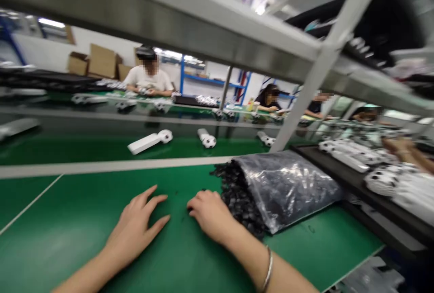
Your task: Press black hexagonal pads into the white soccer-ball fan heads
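Observation:
My left hand (137, 220) hovers over the green work surface (68, 238), fingers spread and nothing in them. To its right, my right hand (212, 214) is closed, the fingers curled down near the surface. A small black part shows at its fingertips, too small to name more exactly. Beside that hand, many small black parts (239, 200) spill from the mouth of a clear plastic bag (291, 184), which lies on its side. A bracelet (267, 268) circles my right wrist.
Behind a pale strip runs a dark green belt carrying white pieces with football-patterned ends (151, 140). More white pieces (349, 155) fill a black tray at right. A slanted metal post (305, 98) and shelf beam (190, 26) cross overhead. Co-workers (149, 76) sit beyond.

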The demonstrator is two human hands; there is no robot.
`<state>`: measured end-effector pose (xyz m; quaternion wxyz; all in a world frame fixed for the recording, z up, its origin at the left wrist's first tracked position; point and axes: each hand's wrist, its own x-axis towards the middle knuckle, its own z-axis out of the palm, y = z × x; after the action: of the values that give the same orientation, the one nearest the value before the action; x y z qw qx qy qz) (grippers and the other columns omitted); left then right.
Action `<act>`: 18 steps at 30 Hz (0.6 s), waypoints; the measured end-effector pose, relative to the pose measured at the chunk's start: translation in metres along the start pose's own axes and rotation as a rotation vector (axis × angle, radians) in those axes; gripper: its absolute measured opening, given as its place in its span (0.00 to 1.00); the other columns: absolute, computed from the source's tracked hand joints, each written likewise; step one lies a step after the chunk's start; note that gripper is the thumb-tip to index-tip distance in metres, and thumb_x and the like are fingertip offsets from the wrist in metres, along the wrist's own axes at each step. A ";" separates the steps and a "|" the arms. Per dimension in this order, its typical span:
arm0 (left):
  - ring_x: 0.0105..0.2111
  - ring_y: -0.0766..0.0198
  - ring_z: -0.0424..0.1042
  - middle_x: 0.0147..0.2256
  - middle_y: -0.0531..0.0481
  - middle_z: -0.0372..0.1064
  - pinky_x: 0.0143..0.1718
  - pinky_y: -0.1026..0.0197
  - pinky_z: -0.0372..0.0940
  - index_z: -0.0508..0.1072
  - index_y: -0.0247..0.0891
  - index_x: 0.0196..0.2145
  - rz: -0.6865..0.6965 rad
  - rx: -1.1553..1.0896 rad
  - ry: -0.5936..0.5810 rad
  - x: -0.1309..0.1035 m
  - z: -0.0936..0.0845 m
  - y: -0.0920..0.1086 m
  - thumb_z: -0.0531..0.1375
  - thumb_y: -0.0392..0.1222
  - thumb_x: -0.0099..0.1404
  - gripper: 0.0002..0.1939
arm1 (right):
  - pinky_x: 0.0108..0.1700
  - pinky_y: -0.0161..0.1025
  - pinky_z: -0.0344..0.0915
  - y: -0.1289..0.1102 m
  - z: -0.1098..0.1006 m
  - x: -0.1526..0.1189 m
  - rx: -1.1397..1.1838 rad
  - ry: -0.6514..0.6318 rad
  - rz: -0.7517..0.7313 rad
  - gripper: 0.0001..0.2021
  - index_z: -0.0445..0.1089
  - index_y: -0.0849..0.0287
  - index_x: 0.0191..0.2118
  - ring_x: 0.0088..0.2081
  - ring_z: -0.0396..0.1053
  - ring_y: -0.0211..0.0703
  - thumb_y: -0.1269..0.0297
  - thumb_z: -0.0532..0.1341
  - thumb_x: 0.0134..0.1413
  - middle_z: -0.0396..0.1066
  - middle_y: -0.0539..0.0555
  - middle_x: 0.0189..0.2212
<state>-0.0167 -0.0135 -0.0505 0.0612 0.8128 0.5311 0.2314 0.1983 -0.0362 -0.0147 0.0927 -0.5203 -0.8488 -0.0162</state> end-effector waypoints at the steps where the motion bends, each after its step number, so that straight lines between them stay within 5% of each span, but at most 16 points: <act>1: 0.54 0.52 0.54 0.55 0.48 0.53 0.52 0.49 0.54 0.66 0.46 0.47 -0.005 0.001 -0.014 -0.001 -0.004 0.005 0.53 0.53 0.58 0.20 | 0.38 0.38 0.55 -0.001 -0.002 0.000 0.014 -0.003 -0.005 0.06 0.67 0.54 0.38 0.38 0.62 0.42 0.64 0.55 0.56 0.66 0.51 0.34; 18: 0.55 0.51 0.50 0.56 0.45 0.51 0.54 0.47 0.48 0.64 0.44 0.47 -0.077 -0.110 -0.072 -0.008 -0.016 0.022 0.59 0.47 0.54 0.21 | 0.38 0.38 0.56 0.002 0.003 0.001 0.079 0.012 -0.133 0.12 0.67 0.55 0.37 0.36 0.65 0.41 0.69 0.47 0.59 0.69 0.52 0.31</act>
<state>-0.0074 -0.0321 -0.0312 0.1338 0.7949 0.5459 0.2285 0.1996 -0.0337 -0.0173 0.1168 -0.4586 -0.8809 0.0080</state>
